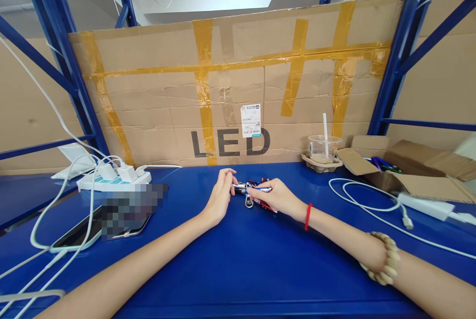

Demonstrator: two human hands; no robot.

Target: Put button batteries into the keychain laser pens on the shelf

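My right hand (280, 197) is closed in a pinch on a blue-and-silver pen (265, 189), which lies roughly level just above the blue tabletop. Beside the left ends of the pens stands my left hand (219, 196), on its edge, with its fingers stretched out and slightly curved; it touches or nearly touches a black pen end (239, 190). Under and between the hands lie more slim items, among them a red pen (265, 205), partly hidden by my right fingers. A shiny metal clasp or ring (249, 202) sits at the near side of this bunch.
At left are a white power strip (143, 178) with chargers, white cables (91, 220) and a phone (80, 232). At right stand a plastic cup with straw (322, 148), an open cardboard box (427, 180) and a white cable (366, 205). A taped cardboard panel (167, 110) closes the back.
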